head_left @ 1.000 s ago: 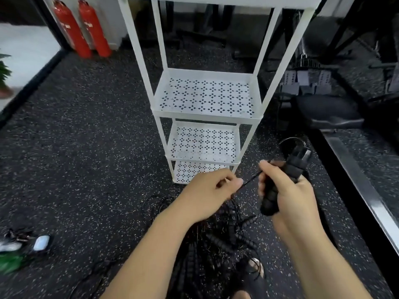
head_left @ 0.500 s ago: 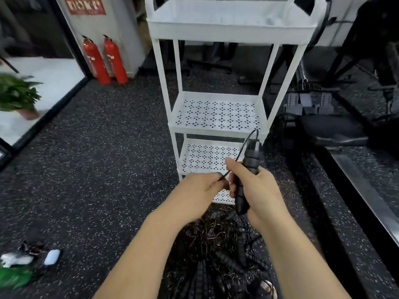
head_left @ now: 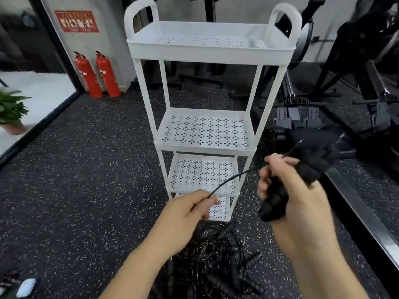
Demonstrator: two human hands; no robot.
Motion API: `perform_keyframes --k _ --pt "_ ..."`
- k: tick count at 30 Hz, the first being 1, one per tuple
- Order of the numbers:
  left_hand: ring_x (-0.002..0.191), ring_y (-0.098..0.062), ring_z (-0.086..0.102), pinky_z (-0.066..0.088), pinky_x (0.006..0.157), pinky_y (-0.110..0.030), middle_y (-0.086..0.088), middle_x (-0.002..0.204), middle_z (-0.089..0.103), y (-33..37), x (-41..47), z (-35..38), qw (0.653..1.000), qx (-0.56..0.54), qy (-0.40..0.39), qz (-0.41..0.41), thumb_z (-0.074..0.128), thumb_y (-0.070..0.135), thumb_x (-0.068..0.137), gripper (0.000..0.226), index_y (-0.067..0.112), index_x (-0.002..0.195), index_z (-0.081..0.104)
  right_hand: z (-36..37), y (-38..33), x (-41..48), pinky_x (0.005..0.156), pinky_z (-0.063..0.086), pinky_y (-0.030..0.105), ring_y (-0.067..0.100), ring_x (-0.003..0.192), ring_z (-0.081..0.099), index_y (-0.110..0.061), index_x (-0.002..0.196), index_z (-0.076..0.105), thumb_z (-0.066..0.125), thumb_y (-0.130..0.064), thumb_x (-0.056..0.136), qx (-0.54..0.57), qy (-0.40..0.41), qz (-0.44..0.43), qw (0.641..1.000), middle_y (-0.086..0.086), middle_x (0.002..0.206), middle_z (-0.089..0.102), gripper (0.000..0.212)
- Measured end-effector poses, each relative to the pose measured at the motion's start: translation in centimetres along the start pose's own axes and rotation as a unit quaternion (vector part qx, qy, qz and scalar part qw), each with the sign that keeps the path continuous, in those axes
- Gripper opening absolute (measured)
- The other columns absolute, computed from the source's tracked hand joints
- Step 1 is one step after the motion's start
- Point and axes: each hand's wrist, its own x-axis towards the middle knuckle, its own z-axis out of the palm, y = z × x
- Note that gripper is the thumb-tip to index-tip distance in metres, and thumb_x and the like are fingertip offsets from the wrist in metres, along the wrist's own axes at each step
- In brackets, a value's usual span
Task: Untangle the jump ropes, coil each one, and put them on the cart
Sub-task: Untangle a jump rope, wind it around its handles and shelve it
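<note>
At lower right, the right hand (head_left: 302, 197) grips black rope handles (head_left: 278, 199). At centre, the left hand (head_left: 185, 214) pinches their thin cord (head_left: 228, 180) before the white cart (head_left: 207, 134)

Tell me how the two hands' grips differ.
The left hand pinches the thin cord; the right hand wraps around the thick black handles. The left hand is lower, before the cart; the right hand is higher, beside it. The cord runs between both hands.
</note>
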Motion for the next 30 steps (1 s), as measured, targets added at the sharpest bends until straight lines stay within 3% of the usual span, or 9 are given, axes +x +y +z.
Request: perform_keyframes --k 3,5,8,12,18,22,26,30 --pt "0.070 -0.004 0.059 0.047 0.069 -0.020 0.008 0.085 0.071 0.4 0.5 -0.2 0.997 -0.007 0.067 0.031 0.058 0.037 0.107 0.022 0.049 0.114 0.076 -0.1 2.3 -0.4 0.059 0.046 0.031 0.021 0.063 0.054 -0.006 0.104 0.073 0.084 -0.024 0.086 -0.047 -0.009 0.072 0.996 0.015 0.083 0.068 0.028" --pt "0.089 0.004 0.066 0.049 0.080 -0.015 0.019 0.097 0.073 0.8 0.9 0.3 0.996 0.019 0.062 0.055 0.059 0.034 0.107 0.023 0.041 0.118 0.077 -0.1 3.7 -0.4 0.058 0.044 0.035 0.021 0.061 0.055 -0.008 0.102 0.076 0.085 -0.029 0.084 -0.121 -0.004 0.085 0.989 0.015 0.082 0.072 0.029" --pt "0.100 -0.004 0.064 0.050 0.085 -0.022 0.019 0.099 0.067 1.2 0.9 1.3 0.994 0.063 0.034 0.084 0.056 0.033 0.109 0.019 0.040 0.112 0.074 0.0 5.3 -0.4 0.056 0.044 0.037 0.022 0.060 0.056 -0.010 0.094 0.078 0.086 -0.029 0.086 -0.172 0.006 0.084 0.981 0.013 0.077 0.070 0.022" --pt "0.098 -0.009 0.061 0.052 0.085 -0.034 0.013 0.096 0.063 1.3 1.4 1.7 0.993 0.077 0.008 0.090 0.052 0.036 0.111 0.018 0.040 0.108 0.069 0.3 5.8 0.1 0.055 0.043 0.034 0.021 0.059 0.056 -0.002 0.097 0.077 0.080 -0.012 0.090 -0.114 0.049 0.087 0.988 0.015 0.073 0.068 0.012" --pt "0.083 -0.008 0.059 0.050 0.078 -0.036 0.011 0.088 0.065 0.1 2.3 1.4 0.997 0.051 -0.036 0.045 0.055 0.043 0.110 0.019 0.034 0.097 0.065 0.3 3.6 1.0 0.054 0.048 0.023 0.017 0.060 0.059 -0.006 0.094 0.071 0.080 -0.014 0.080 -0.030 0.087 0.040 0.995 0.012 0.075 0.070 0.018" --pt "0.086 -0.007 0.063 0.056 0.083 -0.034 0.014 0.092 0.069 -1.0 2.0 0.3 0.998 0.061 -0.026 0.011 0.053 0.053 0.107 0.023 0.040 0.106 0.072 0.0 2.0 1.5 0.052 0.048 0.019 0.015 0.062 0.059 -0.007 0.094 0.071 0.076 -0.017 0.081 0.006 0.074 -0.008 0.997 0.008 0.076 0.068 0.018" --pt "0.090 -0.007 0.062 0.052 0.081 -0.027 0.017 0.096 0.068 -0.4 1.8 -0.4 0.998 0.026 0.034 0.046 0.052 0.052 0.105 0.028 0.045 0.118 0.074 0.7 4.0 0.8 0.054 0.045 0.029 0.019 0.061 0.055 -0.008 0.108 0.081 0.080 -0.021 0.078 -0.039 0.021 0.056 0.997 0.016 0.081 0.070 0.032" --pt "0.100 -0.013 0.065 0.054 0.086 -0.037 0.012 0.102 0.065 0.7 1.6 0.1 0.994 0.048 0.028 0.093 0.054 0.034 0.111 0.018 0.039 0.112 0.071 1.8 5.9 0.1 0.056 0.043 0.035 0.025 0.055 0.055 -0.016 0.091 0.084 0.086 -0.029 0.069 -0.144 -0.009 0.055 0.988 0.022 0.075 0.070 0.026"
